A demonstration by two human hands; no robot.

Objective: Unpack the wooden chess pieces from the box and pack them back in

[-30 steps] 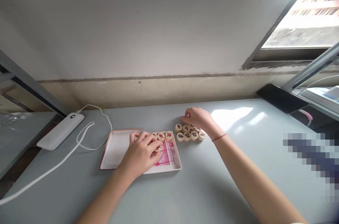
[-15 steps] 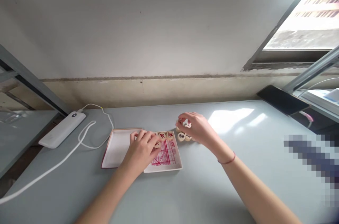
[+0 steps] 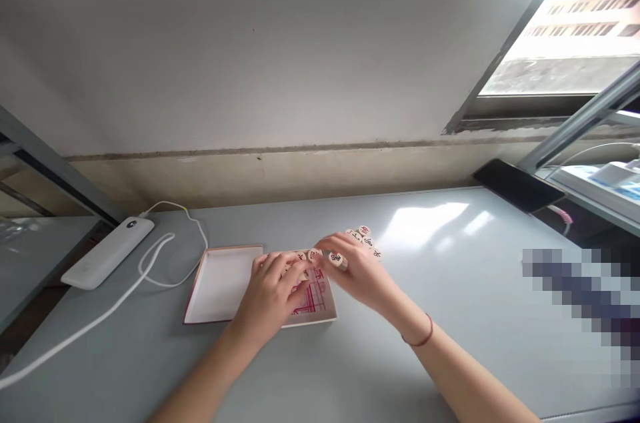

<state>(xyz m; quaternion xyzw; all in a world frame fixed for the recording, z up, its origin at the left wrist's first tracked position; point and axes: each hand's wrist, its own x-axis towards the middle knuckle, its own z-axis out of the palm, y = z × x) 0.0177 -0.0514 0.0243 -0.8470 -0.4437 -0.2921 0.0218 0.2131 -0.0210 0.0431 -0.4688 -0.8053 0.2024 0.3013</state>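
My left hand [image 3: 273, 286] rests over a shallow white box [image 3: 327, 313], fingers bent over xiangqi pieces and thumb apart from them. Its fingers hide part of the pieces. A round xiangqi piece [image 3: 314, 255] with a red character lies at the box's upper right corner, where the thumb and fingertips of my right hand [image 3: 355, 269] close on it. Through the gap in that hand shows another xiangqi piece [image 3: 335, 259], with a dark character. Behind the right hand, several more xiangqi pieces [image 3: 367, 241] sit close together on the table. Inside the box is a sheet with red lines [image 3: 316, 296].
An open white box lid [image 3: 225, 283] lies left of the box. Farther left are a white power bank [image 3: 107, 253] and a looping white cable [image 3: 120, 303]. A black phone [image 3: 517, 184] leans at the back right, by a metal frame [image 3: 575, 119]. Sunlight falls on the table [image 3: 425, 343].
My right hand has come left from the pieces on the table to the box's upper right corner. My left hand stays over the box. The view has shifted slightly.
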